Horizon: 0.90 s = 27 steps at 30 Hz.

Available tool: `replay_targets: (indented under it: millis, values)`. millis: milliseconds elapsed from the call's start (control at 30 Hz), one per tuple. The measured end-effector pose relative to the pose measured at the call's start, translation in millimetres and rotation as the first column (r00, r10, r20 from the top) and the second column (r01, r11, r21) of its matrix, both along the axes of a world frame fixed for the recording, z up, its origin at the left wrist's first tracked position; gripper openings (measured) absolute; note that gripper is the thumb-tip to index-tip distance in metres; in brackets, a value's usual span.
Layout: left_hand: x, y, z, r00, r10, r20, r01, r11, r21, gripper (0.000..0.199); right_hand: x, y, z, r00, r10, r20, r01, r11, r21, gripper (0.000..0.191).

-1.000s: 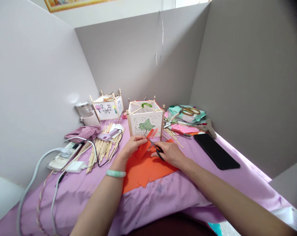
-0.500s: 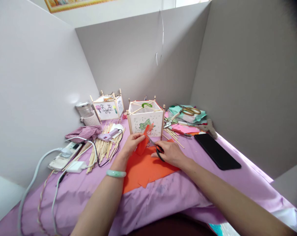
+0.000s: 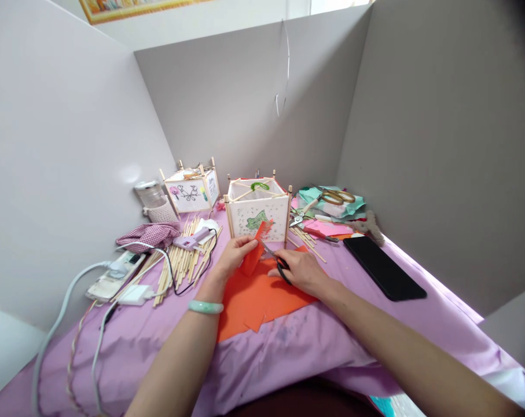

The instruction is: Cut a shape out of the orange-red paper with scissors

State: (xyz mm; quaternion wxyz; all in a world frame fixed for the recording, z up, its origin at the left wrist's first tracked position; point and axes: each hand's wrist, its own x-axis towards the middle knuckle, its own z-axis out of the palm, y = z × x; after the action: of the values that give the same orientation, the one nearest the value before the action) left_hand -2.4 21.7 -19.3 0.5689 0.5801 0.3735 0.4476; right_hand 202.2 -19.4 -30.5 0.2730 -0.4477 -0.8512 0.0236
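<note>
Between the thumb and fingers of my left hand [image 3: 237,255] is a strip of orange paper [image 3: 252,259], its upper end cut into a fine fringe. My right hand [image 3: 303,271] is closed around the black handles of a pair of scissors [image 3: 282,267]. Their blades point up and left, against the strip's right edge. Beneath both hands lies a larger orange sheet [image 3: 262,301] with a notched front edge. Just behind the strip stands a white paper lantern [image 3: 236,214] framed in wooden sticks, with a green drawing on its front.
Wooden sticks [image 3: 184,263], a lilac glue gun [image 3: 191,237] and a power strip [image 3: 114,281] lie left. A second lantern [image 3: 188,197] and a glass jar [image 3: 151,194] stand behind them. On the right are pliers [image 3: 303,215], gold-handled scissors [image 3: 338,197] and a black phone [image 3: 384,267].
Both hands stay almost in place. The orange strip and the scissors have shifted only very slightly, with the blades still at the strip's edge.
</note>
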Motion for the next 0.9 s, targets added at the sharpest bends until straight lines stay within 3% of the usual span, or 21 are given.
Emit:
replay_targets:
  millis: [900]
  values:
    - [0.6,-2.3,3.5,0.992,-0.016,-0.122,0.015,1.000,-0.013,0.026,0.4,1.1,-3.7,1.000,0.008,-0.027,-0.007,1.000,0.016,0.034]
